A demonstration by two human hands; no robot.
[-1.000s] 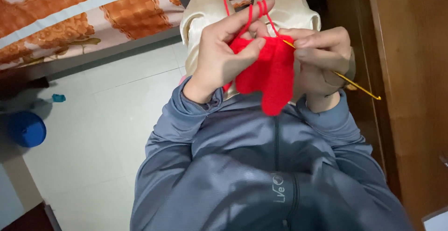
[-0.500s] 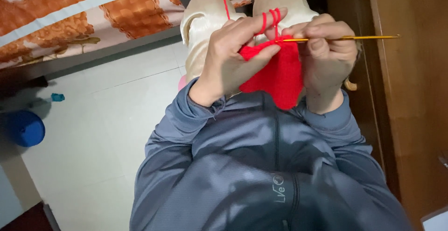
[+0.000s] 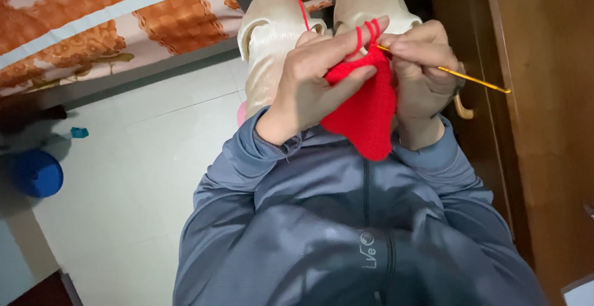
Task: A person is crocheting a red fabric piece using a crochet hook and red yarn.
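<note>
**Red crochet piece held between two hands**

Above the lap, in front of a grey zip-up top (image 3: 346, 219), a red crochet piece (image 3: 365, 111) is held up by both hands. It is pinched at its upper edge by the left hand (image 3: 312, 86), thumb in front and fingers behind, and its lower end hangs free over the chest. Red yarn (image 3: 368, 30) is looped twice over the outstretched left forefinger, and one strand is seen running up and away past the knees. A thin gold-coloured crochet hook (image 3: 458, 76) is gripped by the right hand (image 3: 421, 71), fingers closed tight around the shaft near its front end; the tip is set against the top edge of the red piece, just beside the looped yarn, while the long end points out to the right toward a wooden door (image 3: 544, 126). Cream satin trousers (image 3: 272, 46) are seen beyond the hands. On the pale tiled floor (image 3: 142, 170) to the left, a blue round tub (image 3: 37, 173) stands, well apart from the work.
</note>
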